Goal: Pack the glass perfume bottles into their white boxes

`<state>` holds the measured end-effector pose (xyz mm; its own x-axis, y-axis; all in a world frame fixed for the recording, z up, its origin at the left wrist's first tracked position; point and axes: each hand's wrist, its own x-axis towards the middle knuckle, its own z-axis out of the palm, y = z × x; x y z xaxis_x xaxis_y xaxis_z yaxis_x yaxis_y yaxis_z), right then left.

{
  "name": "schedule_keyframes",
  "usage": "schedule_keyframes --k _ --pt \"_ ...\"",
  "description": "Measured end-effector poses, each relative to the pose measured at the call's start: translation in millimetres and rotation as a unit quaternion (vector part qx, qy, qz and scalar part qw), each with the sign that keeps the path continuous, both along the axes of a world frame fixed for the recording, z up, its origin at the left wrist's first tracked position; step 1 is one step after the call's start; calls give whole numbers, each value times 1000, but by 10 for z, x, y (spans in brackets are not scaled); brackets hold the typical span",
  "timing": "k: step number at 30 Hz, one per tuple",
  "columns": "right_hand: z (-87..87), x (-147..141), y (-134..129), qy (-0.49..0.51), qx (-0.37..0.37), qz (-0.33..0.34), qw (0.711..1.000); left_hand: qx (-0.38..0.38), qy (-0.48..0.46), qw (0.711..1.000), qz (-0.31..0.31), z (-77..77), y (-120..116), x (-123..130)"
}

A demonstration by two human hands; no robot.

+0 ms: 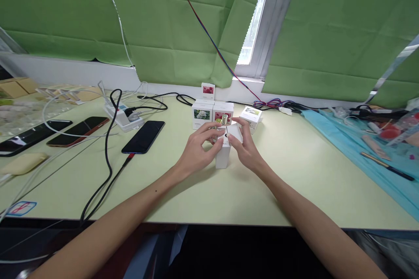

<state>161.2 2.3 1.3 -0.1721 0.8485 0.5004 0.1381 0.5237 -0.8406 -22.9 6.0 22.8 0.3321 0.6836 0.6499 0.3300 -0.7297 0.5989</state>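
Observation:
A small white box point(222, 158) stands upright on the pale yellow-green table, its top flap point(235, 131) raised toward the right. My left hand point(197, 149) wraps round the upper left of this box, fingers at its top edge. On the other side my right hand point(246, 148) pinches the flap between thumb and fingers. Just behind the hands are small glass bottles with shiny tops point(224, 119), partly hidden by my fingers. White boxes with flower pictures point(202, 114) are grouped behind them, and another white box point(251, 114) lies to the right.
Phones point(144, 137), black and white cables and a white power strip point(122, 117) occupy the table's left side. On the right, a blue plastic sheet point(343, 139) holds a pen point(387, 166) and assorted items. Green curtains point(183, 30) hang behind the table.

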Motion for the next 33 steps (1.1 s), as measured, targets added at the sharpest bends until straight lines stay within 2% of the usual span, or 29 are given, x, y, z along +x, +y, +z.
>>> schedule_keyframes --k 10,16,22,33 --pt "26 -8 -18 -18 33 -10 999 -10 -19 1000 -8 -39 24 0" --pt "53 -27 -60 -25 53 -32 998 -42 -20 999 1 -17 -3 2" --pt "62 -44 -85 -51 100 -52 992 -58 -27 998 -7 -21 -5 -1" --pt "65 -16 -97 -40 78 -28 996 -61 -24 997 -38 -33 1 -15"
